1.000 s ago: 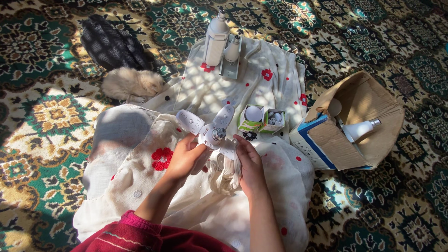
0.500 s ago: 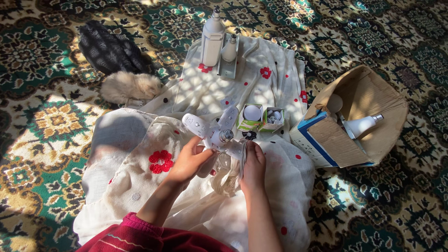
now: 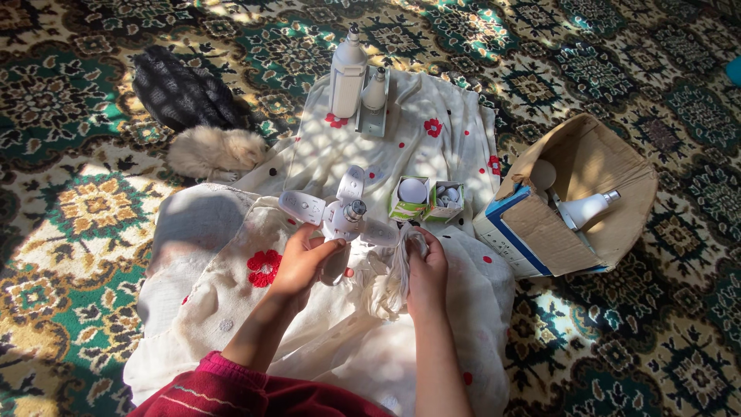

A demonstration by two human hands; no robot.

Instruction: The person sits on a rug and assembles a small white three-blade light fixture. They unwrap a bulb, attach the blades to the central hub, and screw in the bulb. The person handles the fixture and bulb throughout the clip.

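Patterned green-and-cream carpet (image 3: 93, 193) covers floor, dappled sunlight across it, open cardboard box (image 3: 594, 166) at right

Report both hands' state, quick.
Left hand: closed on the white folding-panel lamp.
Right hand: closed on a bunched white cloth.

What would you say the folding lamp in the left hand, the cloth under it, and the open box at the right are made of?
Folding lamp: likely plastic, white and smooth, with a shiny metal screw base.
Cloth: thin woven fabric, matte white, creased, with red flowers.
Open box: corrugated cardboard, dull brown, with raw-edged flaps.
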